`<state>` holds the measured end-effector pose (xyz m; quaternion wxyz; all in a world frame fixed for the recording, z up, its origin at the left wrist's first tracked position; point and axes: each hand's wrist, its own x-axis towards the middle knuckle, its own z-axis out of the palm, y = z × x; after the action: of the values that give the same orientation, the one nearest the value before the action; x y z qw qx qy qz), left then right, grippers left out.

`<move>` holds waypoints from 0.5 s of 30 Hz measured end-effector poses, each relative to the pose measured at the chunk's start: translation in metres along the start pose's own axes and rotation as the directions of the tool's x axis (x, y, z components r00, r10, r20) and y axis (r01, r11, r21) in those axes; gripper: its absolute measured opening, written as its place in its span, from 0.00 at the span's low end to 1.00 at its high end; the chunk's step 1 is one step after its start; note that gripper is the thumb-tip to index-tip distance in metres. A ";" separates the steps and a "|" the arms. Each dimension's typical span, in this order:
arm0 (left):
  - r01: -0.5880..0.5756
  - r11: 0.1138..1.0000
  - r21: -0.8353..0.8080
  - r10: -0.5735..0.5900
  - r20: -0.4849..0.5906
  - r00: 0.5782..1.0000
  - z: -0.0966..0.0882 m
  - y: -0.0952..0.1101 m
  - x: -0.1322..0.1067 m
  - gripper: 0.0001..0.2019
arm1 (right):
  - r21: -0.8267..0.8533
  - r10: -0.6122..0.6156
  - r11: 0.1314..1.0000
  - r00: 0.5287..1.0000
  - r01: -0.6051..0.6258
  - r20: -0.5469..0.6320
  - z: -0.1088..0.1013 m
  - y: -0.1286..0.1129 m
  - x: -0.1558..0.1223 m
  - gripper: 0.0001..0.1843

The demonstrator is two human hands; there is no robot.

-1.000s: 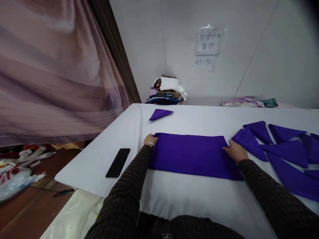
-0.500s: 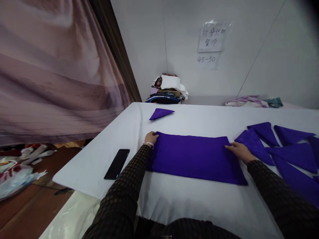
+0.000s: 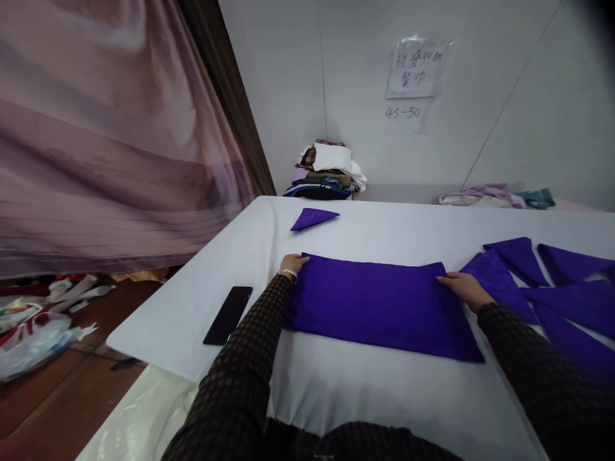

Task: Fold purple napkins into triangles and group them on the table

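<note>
Purple cloth band (image 3: 379, 307) is kept flat on the worktop (image 3: 384, 230), the right hand (image 3: 460, 287) now shifted to its far corner, the left hand (image 3: 292, 262) unmoved; whether either is pinching cannot be told.

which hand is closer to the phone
Left. The left hand is at the far left corner of the cloth, with the phone just to its left. The right hand is at the far right corner, across the whole cloth.
</note>
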<state>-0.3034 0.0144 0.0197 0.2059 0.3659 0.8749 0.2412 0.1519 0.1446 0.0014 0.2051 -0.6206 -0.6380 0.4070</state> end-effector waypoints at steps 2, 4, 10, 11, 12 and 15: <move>0.000 1.000 0.012 0.000 -0.013 1.000 0.000 -0.001 0.001 0.14 | 0.013 0.009 1.000 1.000 -0.009 0.001 -0.001 0.000 0.000 0.10; -0.004 0.999 0.032 0.005 -0.023 1.000 -0.001 -0.002 0.002 0.13 | 0.020 0.021 1.000 1.000 -0.021 0.005 -0.001 -0.001 -0.001 0.09; -0.032 0.992 0.121 0.038 -0.045 0.998 -0.002 -0.001 0.006 0.15 | -0.160 -0.049 0.986 0.999 0.049 0.005 -0.002 -0.012 0.002 0.11; -0.037 0.990 0.140 0.044 -0.049 0.998 -0.003 0.000 0.006 0.16 | -0.193 -0.054 0.980 0.999 0.052 -0.005 -0.002 -0.015 0.004 0.12; -0.042 0.986 0.159 0.051 -0.052 0.997 -0.003 0.001 0.007 0.16 | -0.220 -0.052 0.974 0.998 0.047 -0.018 -0.001 -0.017 0.006 0.12; -0.054 0.973 0.223 0.069 -0.058 0.996 -0.001 0.005 0.008 0.16 | -0.319 -0.048 0.947 0.997 0.026 -0.061 0.001 -0.022 0.014 0.11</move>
<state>-0.3066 0.0227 0.0219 0.1274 0.4053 0.8909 0.1604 0.1354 0.1601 0.0146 0.1316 -0.6470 -0.6994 0.2738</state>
